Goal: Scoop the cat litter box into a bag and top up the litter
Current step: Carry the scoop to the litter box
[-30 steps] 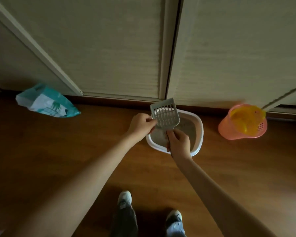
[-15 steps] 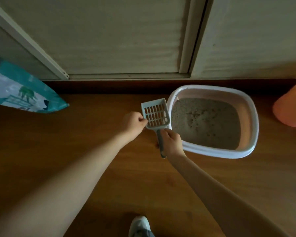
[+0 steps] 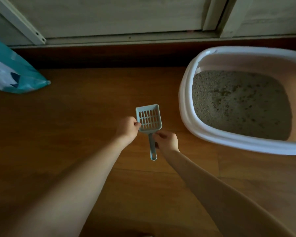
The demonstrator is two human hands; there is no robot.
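Note:
A pale blue slotted litter scoop (image 3: 149, 119) is held low over the wooden floor, head pointing away from me. My left hand (image 3: 127, 128) pinches the left edge of its head. My right hand (image 3: 166, 141) has its fingers around the upper part of the handle. The white-rimmed litter box (image 3: 186, 106) stands on the floor to the right, holding grey litter (image 3: 239, 103) with a few darker clumps. A teal and white litter bag (image 3: 9, 74) lies at the far left.
Pale sliding doors and their dark sill (image 3: 109, 53) run along the top of the view. Wooden floor (image 3: 85, 103) lies between the bag and the litter box.
The view has dropped closer to the floor. The scoop and both hands have come away from the box to the left; the orange container has left the view.

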